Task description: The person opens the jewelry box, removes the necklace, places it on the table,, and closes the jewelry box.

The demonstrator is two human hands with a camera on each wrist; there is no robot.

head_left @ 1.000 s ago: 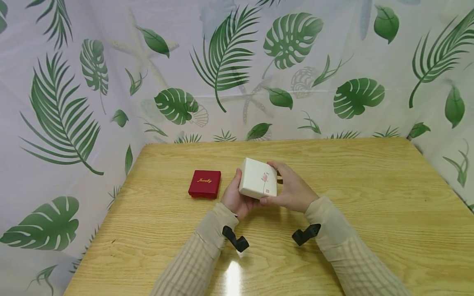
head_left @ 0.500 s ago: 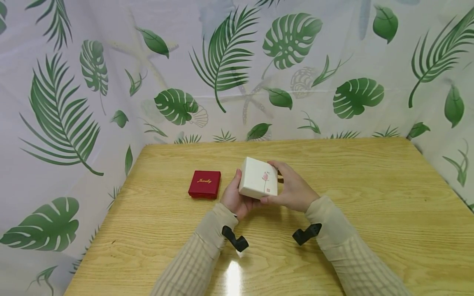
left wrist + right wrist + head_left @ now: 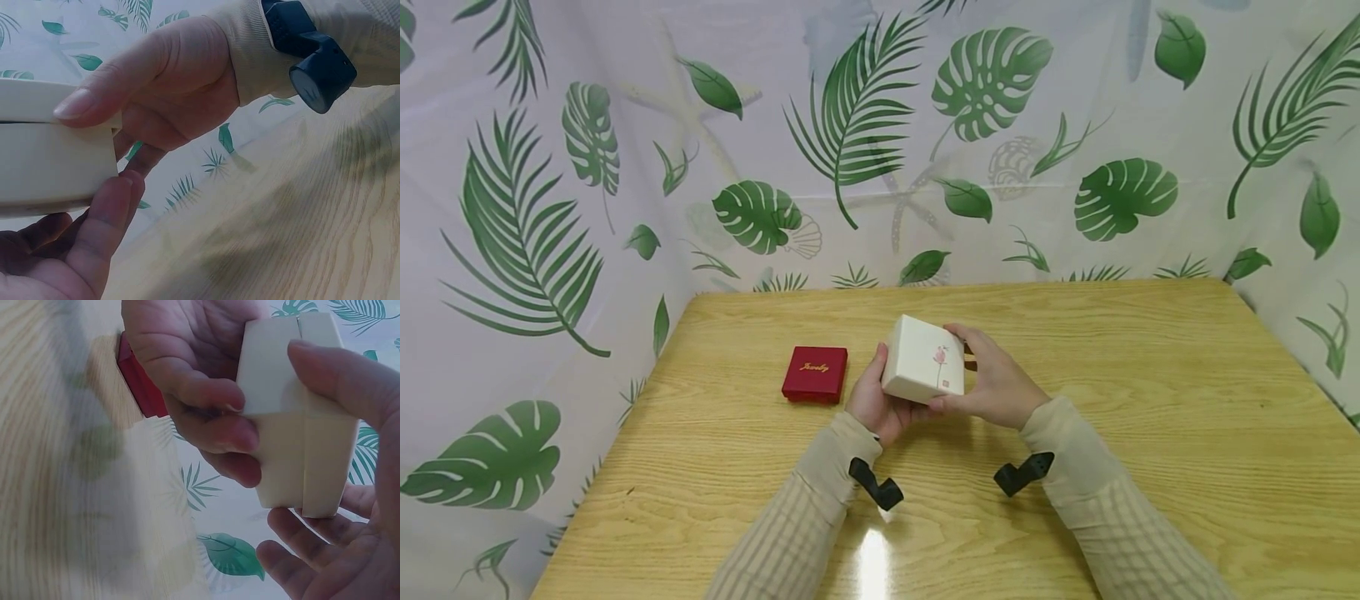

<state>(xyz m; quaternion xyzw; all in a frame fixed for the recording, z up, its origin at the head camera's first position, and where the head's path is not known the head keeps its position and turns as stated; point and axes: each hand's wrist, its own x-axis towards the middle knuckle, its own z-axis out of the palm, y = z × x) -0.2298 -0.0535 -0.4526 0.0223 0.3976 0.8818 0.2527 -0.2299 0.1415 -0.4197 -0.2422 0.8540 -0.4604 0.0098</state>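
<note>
Together around one white box (image 3: 921,358), left hand (image 3: 880,410) and right hand (image 3: 1002,385).

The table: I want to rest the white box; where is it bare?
Widest bare table: right of the right hand. Another patch: left of the left sleeve, nearer than the red box. Crowded: centre, where right hand and left hand hold the white box.

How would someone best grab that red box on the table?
Probably by its left and right side walls, fingers opposite thumb, coming from above. The red box lies flat on the table, so its underside is out of reach, and its flat top offers nothing to pinch. The left hand is nearest, but it is holding the white box.
</note>
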